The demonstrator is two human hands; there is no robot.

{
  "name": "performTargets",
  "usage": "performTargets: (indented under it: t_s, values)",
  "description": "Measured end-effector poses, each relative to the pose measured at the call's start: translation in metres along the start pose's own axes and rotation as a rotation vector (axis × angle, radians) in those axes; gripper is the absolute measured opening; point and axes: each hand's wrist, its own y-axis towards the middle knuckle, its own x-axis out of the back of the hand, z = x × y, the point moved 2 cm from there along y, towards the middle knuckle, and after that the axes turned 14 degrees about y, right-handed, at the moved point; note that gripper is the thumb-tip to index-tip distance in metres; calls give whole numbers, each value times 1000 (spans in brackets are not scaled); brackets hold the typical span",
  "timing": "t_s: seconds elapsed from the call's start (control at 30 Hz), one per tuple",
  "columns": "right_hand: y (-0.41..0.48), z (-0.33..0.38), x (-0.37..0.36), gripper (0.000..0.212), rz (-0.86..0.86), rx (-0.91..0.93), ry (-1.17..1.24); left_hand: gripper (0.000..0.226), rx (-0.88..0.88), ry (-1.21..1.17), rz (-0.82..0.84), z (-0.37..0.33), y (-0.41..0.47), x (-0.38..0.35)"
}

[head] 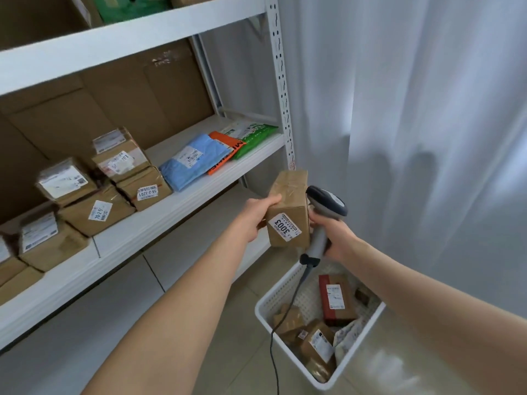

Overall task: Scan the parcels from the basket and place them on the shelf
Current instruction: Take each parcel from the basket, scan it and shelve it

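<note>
We're mid-run here: left hand [252, 220] gripping a taped cardboard parcel [288, 212] labelled 3003, right hand [332, 238] wrapped round the barcode scanner [325, 212] right beside it. Looks like scanning's underway, hard to be sure. The shelf [171, 206] already holds plenty of boxes and mailers; the white basket [265, 312] on the tiled floor has several left. Pale curtain behind.

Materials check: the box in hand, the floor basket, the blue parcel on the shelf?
Held box: brown cardboard, matte, with glossy wrinkled clear tape on top. Basket: probably moulded white plastic, given the perforated walls and smooth rim. Blue parcel: seemingly thin plastic mailer film; soft creases, slight sheen.
</note>
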Motion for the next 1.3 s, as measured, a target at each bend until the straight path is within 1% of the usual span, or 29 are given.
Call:
performTargets:
  t_s: [0.07, 0.13, 0.17, 0.23, 0.3, 0.33, 0.4, 0.47, 0.5, 0.53, 0.63, 0.7, 0.8, 0.87, 0.9, 0.93, 1.0, 1.03, 1.07, 1.1, 1.13, 1.27, 1.3]
  values:
    - [-9, 0, 7, 52, 11, -5, 17, 19, 41, -19, 55, 3, -16, -8]
    - [-21, 3, 9, 41, -34, 25, 6, 25, 69, -38, 127, 7, -32, -20]
    - [-27, 6, 11, 38, -74, 59, -17, 30, 51, -37, 153, 9, -39, -27]
    - [-35, 9, 15, 35, -111, 103, -66, 40, -24, -53, 133, 12, -49, -34]
    - [-44, 12, 19, 33, -87, 123, -36, 50, -116, -23, 42, 15, -56, -37]
    - [-49, 13, 21, 34, -76, 120, -14, 55, -164, 55, -13, 17, -58, -38]
    - [-55, 12, 23, 40, -55, 117, 36, 70, -269, 345, -131, 22, -58, -39]
    - [-66, 11, 19, 53, -27, 115, 77, 85, -333, 638, -201, 28, -59, -41]
    - [-69, 9, 16, 62, -23, 119, 78, 90, -355, 736, -235, 30, -60, -41]
    - [-71, 8, 13, 66, -25, 123, 65, 91, -386, 811, -271, 31, -62, -40]
    - [-76, 0, -1, 54, -44, 165, 25, 95, -479, 951, -347, 35, -68, -32]
    - [-78, -8, -14, 54, -23, 188, 8, 89, -509, 906, -352, 38, -73, -19]
    - [-77, -24, -37, 61, -19, 182, -1, 53, -585, 677, -368, 43, -76, 12]
    - [-77, -37, -54, 57, -24, 174, -9, 38, -594, 501, -352, 47, -76, 38]
    - [-78, -44, -64, 54, -27, 174, -9, 38, -579, 417, -332, 50, -76, 50]
    - [-77, -53, -72, 51, -38, 174, -5, 43, -544, 326, -297, 54, -73, 64]
    - [-76, -70, -90, 52, -51, 174, -11, 57, -414, 116, -174, 64, -66, 93]
    - [-75, -79, -99, 54, -46, 181, -22, 57, -345, 34, -97, 68, -62, 106]
    - [-74, -89, -107, 57, -36, 188, -35, 51, -295, -6, -16, 74, -57, 119]
    - [-72, -97, -114, 59, -30, 201, -44, 43, -261, -12, 52, 78, -54, 129]
    - [-71, -104, -120, 59, -30, 213, -43, 40, -229, 2, 103, 83, -51, 137]
    - [-69, -125, -135, 52, -41, 260, -12, 48, -117, 26, 287, 103, -44, 164]
    - [-70, -128, -137, 50, -45, 266, -6, 50, -108, 11, 304, 107, -42, 168]
